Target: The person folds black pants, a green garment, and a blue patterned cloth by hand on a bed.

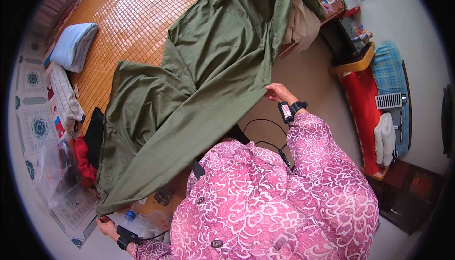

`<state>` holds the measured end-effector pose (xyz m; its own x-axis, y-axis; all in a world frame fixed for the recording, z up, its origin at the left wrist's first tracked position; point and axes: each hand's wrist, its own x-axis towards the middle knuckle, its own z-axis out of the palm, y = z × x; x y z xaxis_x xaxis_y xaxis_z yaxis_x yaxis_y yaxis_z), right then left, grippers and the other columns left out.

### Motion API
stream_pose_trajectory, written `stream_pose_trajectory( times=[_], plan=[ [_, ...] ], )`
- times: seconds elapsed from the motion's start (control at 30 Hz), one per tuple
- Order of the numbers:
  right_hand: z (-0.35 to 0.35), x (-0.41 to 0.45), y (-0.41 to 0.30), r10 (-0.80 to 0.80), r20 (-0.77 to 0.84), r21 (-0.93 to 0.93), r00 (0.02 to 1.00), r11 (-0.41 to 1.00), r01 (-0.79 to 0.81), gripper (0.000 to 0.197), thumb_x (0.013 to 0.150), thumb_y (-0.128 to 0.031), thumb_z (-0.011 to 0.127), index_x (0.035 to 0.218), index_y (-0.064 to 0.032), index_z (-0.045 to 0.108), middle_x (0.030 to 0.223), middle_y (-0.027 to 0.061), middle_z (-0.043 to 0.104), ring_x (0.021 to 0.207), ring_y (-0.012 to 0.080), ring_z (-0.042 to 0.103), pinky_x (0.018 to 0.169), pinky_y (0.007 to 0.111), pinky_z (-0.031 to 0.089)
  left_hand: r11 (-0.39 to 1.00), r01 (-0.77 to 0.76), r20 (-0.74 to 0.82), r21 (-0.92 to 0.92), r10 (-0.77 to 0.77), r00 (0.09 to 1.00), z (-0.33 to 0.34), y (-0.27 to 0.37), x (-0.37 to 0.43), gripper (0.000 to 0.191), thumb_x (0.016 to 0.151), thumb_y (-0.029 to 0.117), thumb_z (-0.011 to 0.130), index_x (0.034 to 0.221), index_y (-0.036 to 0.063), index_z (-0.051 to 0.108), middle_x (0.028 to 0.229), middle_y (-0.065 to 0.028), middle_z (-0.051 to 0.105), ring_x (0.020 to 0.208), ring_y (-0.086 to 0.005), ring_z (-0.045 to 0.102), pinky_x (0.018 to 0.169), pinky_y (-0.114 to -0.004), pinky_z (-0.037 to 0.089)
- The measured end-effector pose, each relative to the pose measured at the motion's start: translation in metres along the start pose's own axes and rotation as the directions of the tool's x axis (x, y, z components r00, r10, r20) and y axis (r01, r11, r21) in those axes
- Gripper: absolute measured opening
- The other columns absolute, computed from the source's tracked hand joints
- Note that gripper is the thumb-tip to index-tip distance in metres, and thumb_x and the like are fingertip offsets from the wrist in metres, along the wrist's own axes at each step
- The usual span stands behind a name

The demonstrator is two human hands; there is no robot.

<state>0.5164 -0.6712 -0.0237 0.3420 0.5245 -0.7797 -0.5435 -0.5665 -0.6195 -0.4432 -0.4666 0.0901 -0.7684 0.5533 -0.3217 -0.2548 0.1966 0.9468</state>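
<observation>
A large olive-green cloth (pixel 220 57) spreads over the bed mat in loose folds, one edge drawn in a line across the front of my body. At the lower left, my left hand (pixel 106 226) pinches one corner of it. My right hand (pixel 279 92) grips the same edge farther right, at the side of the bed. Between the two hands the cloth sags slightly and hides part of the mat (pixel 131 21), which is made of small brown tiles. Both wrists wear black straps with small devices.
A folded light-blue quilt (pixel 74 46) and a striped white cloth (pixel 65 94) lie at the bed's left side. A clear plastic bag (pixel 58 174) hangs at lower left. On the right stands a bench with a red cover (pixel 362 117), a blue plaid cloth (pixel 387 64) and white gloves (pixel 384 139). Black cables (pixel 265 120) loop near my waist.
</observation>
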Motion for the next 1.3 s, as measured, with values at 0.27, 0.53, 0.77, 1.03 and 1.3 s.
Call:
stream_pose_trajectory(
  times=[0.27, 0.53, 0.77, 1.03, 1.3],
  plan=[
    [0.022, -0.024, -0.053, -0.095, 0.075, 0.187, 0.993, 0.979, 0.080, 0.009, 0.079, -0.018, 0.056, 0.079, -0.0091, 0.055, 0.070, 0.0018, 0.058, 0.063, 0.0135, 0.056, 0.052, 0.021, 0.043, 0.987, 0.034, 0.063, -0.156, -0.025, 0.998, 0.054, -0.002, -0.052, 0.019, 0.081, 0.006, 0.045, 0.094, -0.0079, 0.047, 0.082, -0.0156, 0.053, 0.070, -0.0239, 0.056, 0.066, -0.030, 0.052],
    [0.088, 0.032, -0.138, -0.351, 0.113, 0.147, 0.930, 0.931, 0.334, 0.020, 0.081, -0.015, 0.055, 0.098, -0.0070, 0.051, 0.091, 0.0039, 0.056, 0.082, 0.0143, 0.056, 0.063, 0.025, 0.047, 0.981, 0.089, 0.118, -0.175, -0.069, 0.991, 0.066, -0.005, -0.072, 0.023, 0.081, -0.003, 0.036, 0.101, -0.0131, 0.041, 0.094, -0.0255, 0.051, 0.083, -0.0336, 0.056, 0.077, -0.037, 0.051],
    [0.105, 0.069, -0.123, -0.278, 0.088, -0.341, 0.956, 0.894, 0.291, 0.012, 0.075, -0.010, 0.055, 0.086, -0.0060, 0.055, 0.070, 0.0005, 0.057, 0.058, 0.0079, 0.054, 0.049, 0.019, 0.042, 0.985, 0.124, 0.242, -0.119, -0.092, 0.966, 0.034, -0.010, -0.073, 0.022, 0.084, -0.001, 0.036, 0.099, -0.0152, 0.041, 0.096, -0.0238, 0.053, 0.086, -0.0294, 0.057, 0.078, -0.034, 0.051],
    [0.111, 0.079, -0.129, -0.617, 0.191, -0.798, 0.763, 0.355, 0.487, 0.025, 0.067, -0.010, 0.056, 0.092, -0.0064, 0.056, 0.078, 0.0139, 0.059, 0.072, 0.0257, 0.057, 0.067, 0.032, 0.046, 0.986, 0.116, 0.117, -0.119, -0.102, 0.988, 0.048, -0.005, -0.117, 0.027, 0.086, 0.002, 0.034, 0.104, -0.0169, 0.040, 0.098, -0.0230, 0.053, 0.091, -0.0273, 0.055, 0.079, -0.032, 0.050],
    [0.103, 0.114, -0.126, -0.429, 0.373, -0.906, 0.823, -0.359, 0.224, 0.012, 0.069, -0.008, 0.051, 0.075, -0.0059, 0.061, 0.077, 0.0123, 0.061, 0.073, 0.0318, 0.058, 0.061, 0.040, 0.047, 0.999, 0.050, 0.061, -0.008, -0.049, 0.997, 0.020, 0.012, -0.125, 0.027, 0.086, 0.004, 0.034, 0.104, -0.0151, 0.041, 0.097, -0.0215, 0.054, 0.086, -0.0262, 0.058, 0.075, -0.030, 0.052]
  ],
)
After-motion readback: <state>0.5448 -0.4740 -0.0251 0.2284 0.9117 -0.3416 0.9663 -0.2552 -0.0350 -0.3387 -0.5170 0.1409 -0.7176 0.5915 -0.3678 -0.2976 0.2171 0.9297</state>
